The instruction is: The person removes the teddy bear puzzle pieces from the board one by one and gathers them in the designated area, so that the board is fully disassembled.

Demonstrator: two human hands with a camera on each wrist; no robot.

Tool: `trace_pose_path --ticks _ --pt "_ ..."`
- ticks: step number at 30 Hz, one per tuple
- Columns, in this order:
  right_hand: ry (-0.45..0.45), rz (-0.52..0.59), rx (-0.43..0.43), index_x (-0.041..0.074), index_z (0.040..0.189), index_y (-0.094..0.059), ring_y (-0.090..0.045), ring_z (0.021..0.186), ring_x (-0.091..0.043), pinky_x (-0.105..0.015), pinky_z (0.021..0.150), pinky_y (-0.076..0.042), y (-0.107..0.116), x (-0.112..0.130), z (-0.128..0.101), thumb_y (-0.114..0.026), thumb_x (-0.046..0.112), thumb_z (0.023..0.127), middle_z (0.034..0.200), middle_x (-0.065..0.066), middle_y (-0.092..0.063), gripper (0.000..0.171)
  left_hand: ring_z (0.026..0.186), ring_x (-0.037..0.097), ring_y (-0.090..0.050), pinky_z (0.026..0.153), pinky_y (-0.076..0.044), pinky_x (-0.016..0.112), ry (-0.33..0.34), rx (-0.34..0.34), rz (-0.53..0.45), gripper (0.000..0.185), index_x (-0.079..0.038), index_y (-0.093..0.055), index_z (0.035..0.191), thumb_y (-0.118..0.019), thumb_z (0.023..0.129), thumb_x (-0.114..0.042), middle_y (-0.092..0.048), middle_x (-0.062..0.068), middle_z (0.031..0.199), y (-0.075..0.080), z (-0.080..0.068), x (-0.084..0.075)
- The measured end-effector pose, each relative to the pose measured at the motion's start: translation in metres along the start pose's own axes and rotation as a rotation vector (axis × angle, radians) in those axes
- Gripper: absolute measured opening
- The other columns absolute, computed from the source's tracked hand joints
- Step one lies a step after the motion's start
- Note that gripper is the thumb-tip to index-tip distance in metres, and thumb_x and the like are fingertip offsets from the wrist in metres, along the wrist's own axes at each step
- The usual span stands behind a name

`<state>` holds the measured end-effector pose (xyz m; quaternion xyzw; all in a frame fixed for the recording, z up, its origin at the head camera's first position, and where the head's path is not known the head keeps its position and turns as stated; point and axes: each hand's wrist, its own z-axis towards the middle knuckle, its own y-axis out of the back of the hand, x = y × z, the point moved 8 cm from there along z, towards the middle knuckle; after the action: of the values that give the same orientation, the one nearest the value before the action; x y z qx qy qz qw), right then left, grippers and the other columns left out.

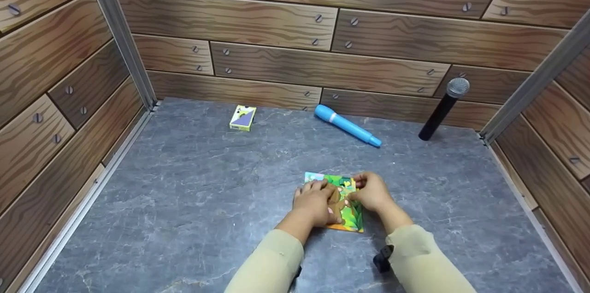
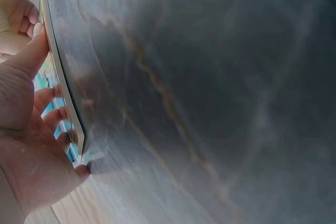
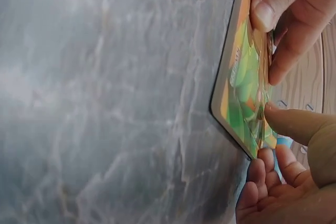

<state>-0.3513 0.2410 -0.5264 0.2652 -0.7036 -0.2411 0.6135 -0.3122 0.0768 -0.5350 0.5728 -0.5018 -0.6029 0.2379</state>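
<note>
A thin, colourful picture puzzle (image 1: 352,219) with green leaves and a brown figure lies flat on the grey marbled tabletop. Across its left part rests my left hand (image 1: 313,203), fingers spread over the face; in the left wrist view its thumb lies along the near edge (image 2: 58,61). My right hand (image 1: 373,191) is at the right side, thumb on the picture and fingers bent against the edge. From the right wrist view, the right thumb (image 3: 296,124) touches the face while the curled fingers (image 3: 257,177) meet the corner. The hands cover much of the picture.
Toward the back lie a small yellow-and-white card box (image 1: 243,118) and a blue marker-shaped stick (image 1: 348,126). A black microphone (image 1: 442,108) with a silver mesh head is at the back right. Wood-patterned panels (image 1: 276,21) in metal frames enclose the tabletop on three sides.
</note>
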Motion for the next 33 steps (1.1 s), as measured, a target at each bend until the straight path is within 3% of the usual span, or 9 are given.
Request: trace_pose_path --ticks 11,17,33 --pt "0.007 0.059 0.002 -0.009 0.127 -0.062 -0.06 0.092 -0.026 -0.032 0.072 -0.054 0.001 -0.006 0.001 -0.076 -0.016 0.076 0.097 -0.013 -0.063 0.054 0.154 0.028 -0.032 0.124 -0.026 0.056 -0.003 0.001 -0.008 0.087 -0.029 -0.053 0.158 -0.085 0.084 -0.059 -0.039 -0.001 0.167 -0.003 0.001 0.002" --pt "0.002 0.034 0.005 -0.01 0.134 -0.063 -0.063 0.096 -0.028 -0.035 0.077 -0.056 0.001 -0.005 0.001 -0.076 -0.014 0.08 0.101 -0.015 -0.067 0.056 0.155 0.028 -0.032 0.125 -0.026 0.055 -0.004 -0.001 -0.004 0.087 -0.028 -0.053 0.158 -0.086 0.083 -0.06 -0.039 -0.001 0.168 -0.002 0.001 0.003" --pt "0.098 0.052 -0.032 -0.017 0.125 -0.067 -0.067 0.099 -0.03 -0.035 0.083 -0.056 0.022 -0.011 -0.001 -0.076 -0.008 0.079 0.102 -0.017 -0.071 0.047 0.154 0.028 -0.033 0.124 -0.027 0.055 -0.006 -0.02 0.002 0.086 -0.028 -0.053 0.157 -0.085 0.083 -0.062 -0.04 -0.002 0.167 -0.002 0.0 0.003"
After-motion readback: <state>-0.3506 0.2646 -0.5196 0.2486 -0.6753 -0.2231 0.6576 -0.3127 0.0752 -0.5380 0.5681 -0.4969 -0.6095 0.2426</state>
